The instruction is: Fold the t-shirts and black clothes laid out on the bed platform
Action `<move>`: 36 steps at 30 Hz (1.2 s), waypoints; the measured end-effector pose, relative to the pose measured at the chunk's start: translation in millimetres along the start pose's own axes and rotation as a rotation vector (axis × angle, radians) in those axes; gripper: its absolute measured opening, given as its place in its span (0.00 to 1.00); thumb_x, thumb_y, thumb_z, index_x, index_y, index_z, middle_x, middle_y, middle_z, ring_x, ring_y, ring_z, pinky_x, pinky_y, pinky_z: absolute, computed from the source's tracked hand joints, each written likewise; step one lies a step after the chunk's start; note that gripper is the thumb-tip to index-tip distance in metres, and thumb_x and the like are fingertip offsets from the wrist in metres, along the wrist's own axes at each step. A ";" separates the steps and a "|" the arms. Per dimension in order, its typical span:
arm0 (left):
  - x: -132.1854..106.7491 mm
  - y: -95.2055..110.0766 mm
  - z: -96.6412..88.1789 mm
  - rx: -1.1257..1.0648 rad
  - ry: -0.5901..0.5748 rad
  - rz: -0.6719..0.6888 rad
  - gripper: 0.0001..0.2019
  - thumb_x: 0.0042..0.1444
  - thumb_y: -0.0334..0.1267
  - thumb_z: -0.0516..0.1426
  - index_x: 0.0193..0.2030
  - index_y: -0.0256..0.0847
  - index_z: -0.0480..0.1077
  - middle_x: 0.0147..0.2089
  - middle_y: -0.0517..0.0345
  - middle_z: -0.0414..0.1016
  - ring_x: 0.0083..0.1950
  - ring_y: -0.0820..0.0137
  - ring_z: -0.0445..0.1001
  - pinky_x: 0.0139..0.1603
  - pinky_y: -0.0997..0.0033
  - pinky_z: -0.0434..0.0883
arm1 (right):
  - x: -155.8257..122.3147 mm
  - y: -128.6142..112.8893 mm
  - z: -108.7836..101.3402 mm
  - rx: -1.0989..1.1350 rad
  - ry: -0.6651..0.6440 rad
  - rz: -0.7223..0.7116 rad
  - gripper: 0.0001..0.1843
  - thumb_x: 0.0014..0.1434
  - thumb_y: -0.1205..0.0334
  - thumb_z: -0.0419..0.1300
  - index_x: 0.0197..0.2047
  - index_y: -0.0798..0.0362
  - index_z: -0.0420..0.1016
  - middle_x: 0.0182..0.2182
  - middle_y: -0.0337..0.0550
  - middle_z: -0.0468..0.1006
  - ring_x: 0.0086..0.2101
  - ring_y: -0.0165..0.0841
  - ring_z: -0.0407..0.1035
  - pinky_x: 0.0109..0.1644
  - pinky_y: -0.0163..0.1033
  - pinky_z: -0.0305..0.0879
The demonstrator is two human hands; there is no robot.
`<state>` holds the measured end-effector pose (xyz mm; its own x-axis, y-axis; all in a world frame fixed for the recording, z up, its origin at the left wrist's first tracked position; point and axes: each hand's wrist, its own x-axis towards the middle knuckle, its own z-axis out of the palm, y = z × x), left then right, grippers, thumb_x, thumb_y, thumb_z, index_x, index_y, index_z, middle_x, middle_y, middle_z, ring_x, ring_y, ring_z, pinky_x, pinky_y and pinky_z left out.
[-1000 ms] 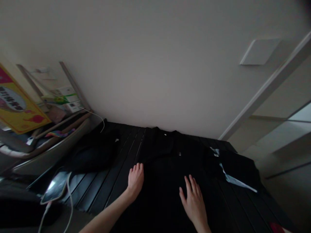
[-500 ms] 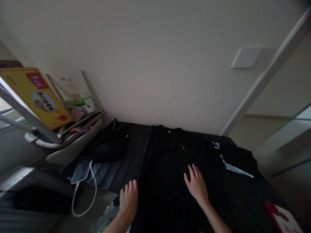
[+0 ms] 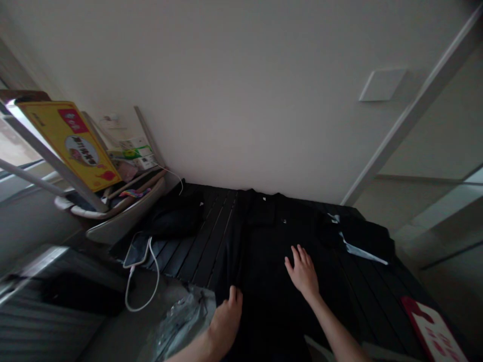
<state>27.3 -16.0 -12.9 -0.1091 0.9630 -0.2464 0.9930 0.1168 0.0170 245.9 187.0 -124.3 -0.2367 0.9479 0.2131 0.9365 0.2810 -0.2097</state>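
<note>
A black garment (image 3: 275,251) lies spread on the dark slatted table, with small white marks near its top. My left hand (image 3: 228,314) is closed on the garment's left side, its fingers pinching a folded strip of the cloth. My right hand (image 3: 303,271) rests flat on the middle of the garment, fingers stretched and slightly apart. The garment's lower part is very dark and hard to make out.
Black folded cloth (image 3: 366,234) with a pale strip lies at the right. At the left are a phone (image 3: 136,250) on a white cable, a dark bundle (image 3: 175,216) and a chair with a yellow sign (image 3: 79,148). Clear plastic (image 3: 181,317) lies below; a red-and-white card (image 3: 433,329) sits right.
My left hand has moved right, drawing the garment's left edge inward into a fold. More plastic shows below. My right hand stays in nearly the same place on the cloth.
</note>
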 end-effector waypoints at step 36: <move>96.1 -6.7 34.5 -0.297 0.491 0.218 0.09 0.53 0.33 0.54 0.40 0.46 0.72 0.56 0.55 0.74 0.63 0.56 0.65 0.58 0.54 0.70 | 204.7 -64.3 15.5 0.344 -0.094 -0.043 0.38 0.65 0.50 0.40 0.70 0.67 0.42 0.70 0.54 0.38 0.67 0.41 0.40 0.68 0.45 0.44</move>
<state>11.8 67.3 -70.2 0.0171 0.9636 0.2670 0.9475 -0.1009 0.3035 133.3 365.3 -82.0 -0.3113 0.9394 0.1433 0.7873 0.3394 -0.5147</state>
